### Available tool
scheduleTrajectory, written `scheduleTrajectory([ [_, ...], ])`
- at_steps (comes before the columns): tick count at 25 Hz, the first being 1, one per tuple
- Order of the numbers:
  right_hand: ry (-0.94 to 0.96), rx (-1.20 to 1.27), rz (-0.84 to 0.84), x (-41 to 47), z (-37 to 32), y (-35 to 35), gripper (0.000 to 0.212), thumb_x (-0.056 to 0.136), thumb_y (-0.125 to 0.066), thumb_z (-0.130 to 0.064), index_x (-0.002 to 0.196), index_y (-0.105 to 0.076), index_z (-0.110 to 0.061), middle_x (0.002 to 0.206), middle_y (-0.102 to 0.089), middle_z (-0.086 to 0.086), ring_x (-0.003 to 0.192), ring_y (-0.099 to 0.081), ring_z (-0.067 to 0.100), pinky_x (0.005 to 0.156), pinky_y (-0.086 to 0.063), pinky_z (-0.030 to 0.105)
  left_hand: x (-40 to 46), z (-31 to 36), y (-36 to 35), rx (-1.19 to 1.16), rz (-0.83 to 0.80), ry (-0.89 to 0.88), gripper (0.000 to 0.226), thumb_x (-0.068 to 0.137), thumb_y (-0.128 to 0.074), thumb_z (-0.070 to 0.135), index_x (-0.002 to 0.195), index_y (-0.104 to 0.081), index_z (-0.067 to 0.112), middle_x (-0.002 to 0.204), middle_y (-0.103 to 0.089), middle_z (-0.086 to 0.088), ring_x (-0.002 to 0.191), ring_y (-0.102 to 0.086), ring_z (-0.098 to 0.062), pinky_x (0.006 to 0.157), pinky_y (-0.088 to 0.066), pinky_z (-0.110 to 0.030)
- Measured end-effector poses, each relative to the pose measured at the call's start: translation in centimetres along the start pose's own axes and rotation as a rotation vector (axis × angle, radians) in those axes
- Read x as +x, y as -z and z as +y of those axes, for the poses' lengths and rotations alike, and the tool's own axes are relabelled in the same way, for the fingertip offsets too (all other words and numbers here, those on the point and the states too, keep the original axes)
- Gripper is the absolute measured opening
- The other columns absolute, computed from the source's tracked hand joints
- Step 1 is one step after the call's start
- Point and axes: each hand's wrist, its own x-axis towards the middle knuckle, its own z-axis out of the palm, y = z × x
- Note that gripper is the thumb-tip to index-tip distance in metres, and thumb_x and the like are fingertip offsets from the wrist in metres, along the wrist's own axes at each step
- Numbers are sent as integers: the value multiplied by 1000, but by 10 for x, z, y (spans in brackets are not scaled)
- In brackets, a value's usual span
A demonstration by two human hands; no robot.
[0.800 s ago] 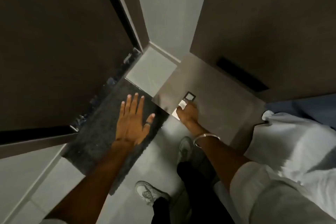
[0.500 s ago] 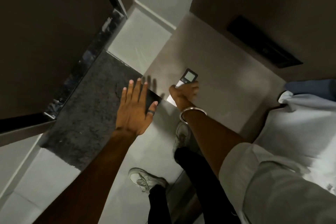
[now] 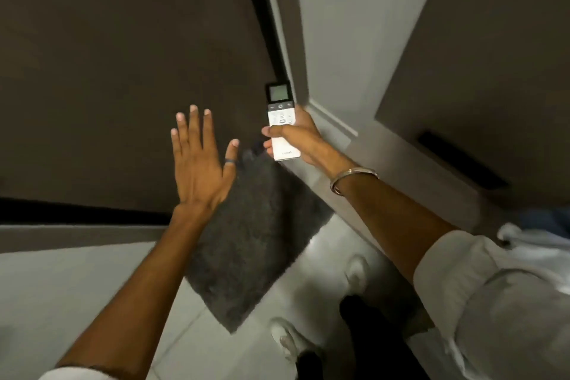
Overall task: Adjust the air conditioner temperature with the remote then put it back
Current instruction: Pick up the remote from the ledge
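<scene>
Remote (image 3: pixel 282 123) sitting upright in the right hand (image 3: pixel 303 141), screen end pointing far.
Thumb is pressing across its white button face while the other fingers are wrapping behind its lower half. Left hand (image 3: pixel 200 166) is hovering to the left, fingers spread, touching nothing, above the grey mat (image 3: pixel 262 241).

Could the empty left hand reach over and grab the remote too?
Probably yes. The left hand is open and beside the remote, with only air between them, though the right hand already holds it.
</scene>
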Motion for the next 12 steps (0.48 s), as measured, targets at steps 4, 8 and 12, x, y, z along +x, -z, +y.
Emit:
scheduleTrajectory([
  [4,428,-51,-289,-101,-186,-114,61,84,-79,9,134,-46,-5,91,-73,16,58,-74,27,56,-65,41,42,-31,211,109,458,-51,74,107,-33,53,165,-15,11,175,-7,-15,161,2,-35,132,-1,-49],
  [8,773,-110,-481,-224,-315,-201,56,84,-78,9,128,-44,-1,88,-72,14,59,-72,28,65,-67,51,35,-51,396,215,843,-42,76,106,-33,54,166,-12,12,175,-5,-14,161,2,-36,131,4,-46],
  [12,1061,-157,-592,-324,-383,-254,52,86,-78,8,124,-44,-3,87,-73,12,64,-73,30,63,-66,49,4,-63,521,282,1099,-33,77,104,-37,52,165,-15,10,175,-8,-14,161,1,-34,132,1,-48],
])
